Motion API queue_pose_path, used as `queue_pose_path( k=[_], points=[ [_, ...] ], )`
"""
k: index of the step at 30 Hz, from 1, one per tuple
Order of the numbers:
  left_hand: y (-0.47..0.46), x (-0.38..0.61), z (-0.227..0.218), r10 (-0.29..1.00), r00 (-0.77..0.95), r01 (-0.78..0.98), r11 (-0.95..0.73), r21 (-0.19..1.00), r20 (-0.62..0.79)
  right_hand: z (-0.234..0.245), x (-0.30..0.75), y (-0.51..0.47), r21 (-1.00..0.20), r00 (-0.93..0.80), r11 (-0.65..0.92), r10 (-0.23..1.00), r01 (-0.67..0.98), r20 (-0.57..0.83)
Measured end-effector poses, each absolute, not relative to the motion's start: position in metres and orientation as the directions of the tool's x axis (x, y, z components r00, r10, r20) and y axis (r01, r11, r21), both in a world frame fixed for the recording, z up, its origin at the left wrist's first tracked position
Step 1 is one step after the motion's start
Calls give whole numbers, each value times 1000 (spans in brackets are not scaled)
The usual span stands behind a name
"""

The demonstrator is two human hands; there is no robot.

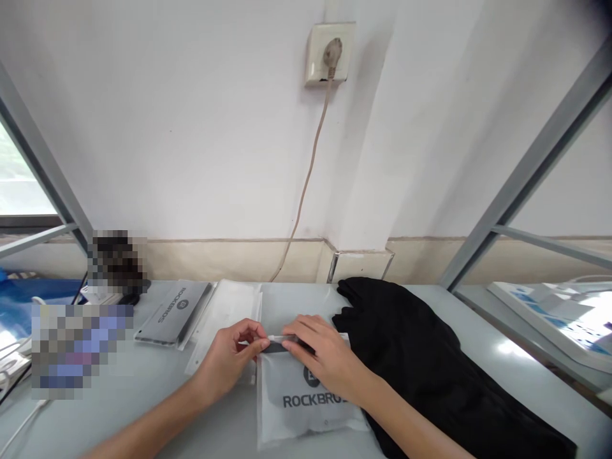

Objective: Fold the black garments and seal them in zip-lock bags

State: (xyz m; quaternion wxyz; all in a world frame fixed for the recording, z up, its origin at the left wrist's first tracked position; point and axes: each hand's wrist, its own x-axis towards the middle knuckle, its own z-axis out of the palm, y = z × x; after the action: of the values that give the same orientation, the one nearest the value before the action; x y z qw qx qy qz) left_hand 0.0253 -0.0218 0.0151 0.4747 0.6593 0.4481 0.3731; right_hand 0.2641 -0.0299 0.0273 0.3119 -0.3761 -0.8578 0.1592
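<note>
A frosted zip bag point(287, 424) printed ROCKBROS lies on the table in front of me, with something grey inside. My left hand point(228, 357) pinches the bag's top edge near its left corner, thumb against forefinger. Beside it, my right hand point(327, 354) grips the same edge by the small white zip slider, its fingers bent over the closure and hiding part of the logo. Black fabric point(421, 357), seemingly a folded garment, lies against the bag's right side, partly beneath my right forearm.
Flat frosted bags point(229, 306) and a filled ROCKBROS packet point(174, 312) lie at the back left. A plugged-in cord point(310, 166) drops from the wall socket behind the table. Grey metal posts point(535, 153) stand at both sides. A white-edged tray point(549, 325) is at the right.
</note>
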Motion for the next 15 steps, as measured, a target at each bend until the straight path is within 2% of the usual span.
queue_pose_path(
  k=[6, 9, 15],
  points=[
    [-25, 30, 14, 914, 407, 94, -50, 994, 7, 26, 261, -34, -714, -503, 572, 791, 404, 348],
    [-23, 30, 13, 906, 423, 39, -26, 999, 7, 26, 259, -35, -759, -467, 517, 825, 396, 318],
    [-27, 32, 15, 892, 452, 100, -73, 992, 20, 25, 256, -33, -801, -459, 448, 852, 397, 249]
  ],
)
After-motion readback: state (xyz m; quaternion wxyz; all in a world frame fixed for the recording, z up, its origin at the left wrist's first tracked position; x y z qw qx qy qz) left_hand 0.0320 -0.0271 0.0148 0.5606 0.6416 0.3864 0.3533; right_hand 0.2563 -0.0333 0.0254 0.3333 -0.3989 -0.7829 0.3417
